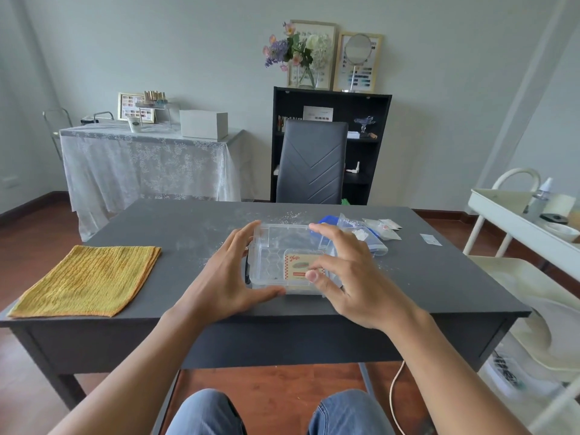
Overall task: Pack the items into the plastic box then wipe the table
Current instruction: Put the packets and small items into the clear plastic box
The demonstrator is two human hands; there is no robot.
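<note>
A clear plastic box (276,246) stands in the middle of the dark table (175,221). My left hand (232,277) grips its left side, thumb at the near corner. My right hand (348,274) reaches over the box's right side, with thumb and fingers pinching a small cream card packet (298,262) that lies inside the box. Behind the right hand lie a clear zip bag with white bits (361,235), the blue box lid (328,221) and small sachets (387,227). A folded yellow cloth (91,279) lies at the table's left. White crumbs (288,216) dot the tabletop.
A small white wrapper (430,239) lies near the table's right edge. A black chair (312,161) stands behind the table, with a black shelf and a lace-covered side table beyond. A white cart (527,224) stands at the right.
</note>
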